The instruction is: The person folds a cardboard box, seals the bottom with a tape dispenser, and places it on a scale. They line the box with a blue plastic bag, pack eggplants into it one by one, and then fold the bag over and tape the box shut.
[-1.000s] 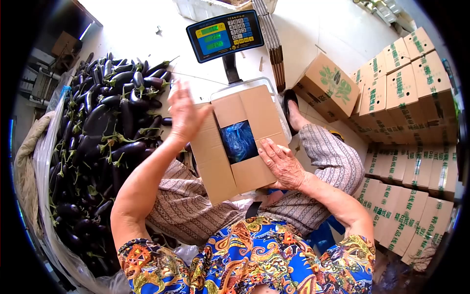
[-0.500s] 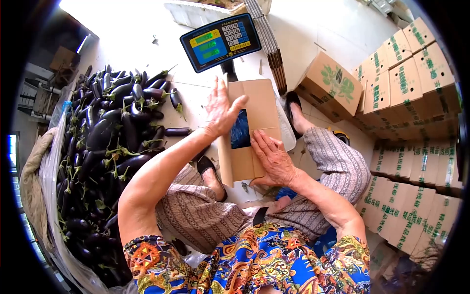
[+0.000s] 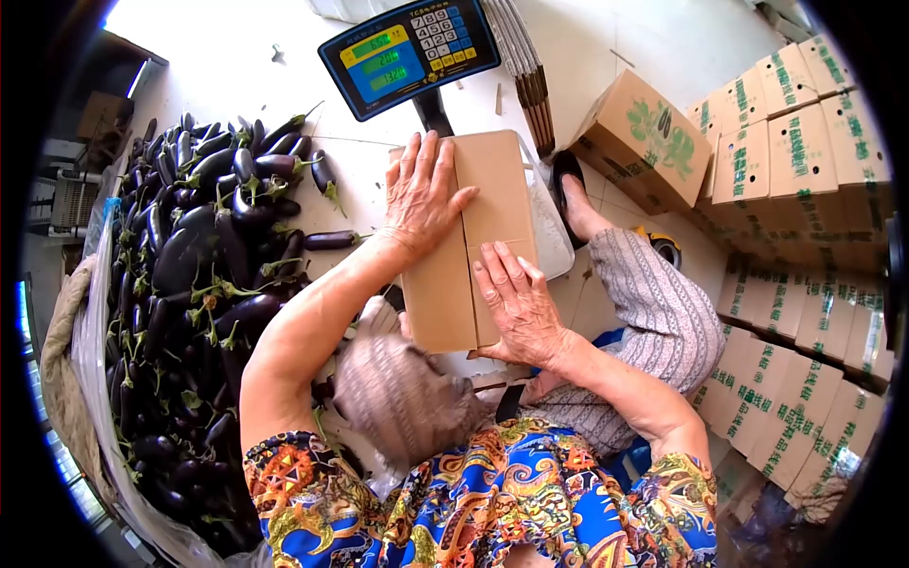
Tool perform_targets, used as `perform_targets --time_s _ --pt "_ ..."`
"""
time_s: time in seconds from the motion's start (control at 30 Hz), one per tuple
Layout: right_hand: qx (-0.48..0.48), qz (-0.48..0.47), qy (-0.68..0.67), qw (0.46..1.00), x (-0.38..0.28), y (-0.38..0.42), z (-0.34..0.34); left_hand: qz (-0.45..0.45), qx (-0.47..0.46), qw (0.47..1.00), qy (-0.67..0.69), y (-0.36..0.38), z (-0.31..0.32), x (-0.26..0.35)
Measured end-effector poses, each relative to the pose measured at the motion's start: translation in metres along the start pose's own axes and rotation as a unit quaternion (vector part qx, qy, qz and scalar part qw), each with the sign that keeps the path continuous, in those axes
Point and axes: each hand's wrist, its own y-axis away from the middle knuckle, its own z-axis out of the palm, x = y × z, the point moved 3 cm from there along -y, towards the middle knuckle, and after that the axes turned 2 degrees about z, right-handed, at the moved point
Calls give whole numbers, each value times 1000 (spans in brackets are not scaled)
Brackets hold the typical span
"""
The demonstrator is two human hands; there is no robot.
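A brown cardboard box (image 3: 440, 308) sits between my knees on the pale platform (image 3: 559, 248) of a scale. Its two top flaps lie folded down, meeting along a lengthwise seam, so the contents are hidden. My left hand (image 3: 421, 194) rests flat and open on the left flap near the far end. On the right flap, nearer to me, my right hand (image 3: 516, 301) presses with fingers stretched and thumb apart over the near edge. The scale's display (image 3: 409, 55), with lit green digits and a keypad, stands just beyond the box.
Eggplants (image 3: 204, 251) lie in a large heap at left, edged by plastic sheeting (image 3: 95, 331). Printed boxes (image 3: 791, 156) are stacked at right, and one box (image 3: 639, 147) stands nearer. Flat cardboard sheets (image 3: 530, 90) stand behind the platform. A yellow-and-black round object (image 3: 663, 248) lies by my right leg.
The left flap has come down flat under my left hand, covering the opening where blue plastic showed. My left knee has shifted and is blurred. My right hand stays on its flap.
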Motion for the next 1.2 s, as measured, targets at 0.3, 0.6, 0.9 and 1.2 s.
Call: perform_targets --time_s 0.3,0.6,0.9,1.2 --pt "-55 -39 -50 996 2 6 -18 24 61 998 -15 -13 6 8" --pt "-121 7 -39 992 69 -10 -153 26 87 996 -18 -14 5 5" --pt "-97 244 5 965 253 70 -108 5 51 997 -50 -31 9 6" --pt "-120 525 22 842 353 202 -15 6 -7 999 -49 -49 3 8"
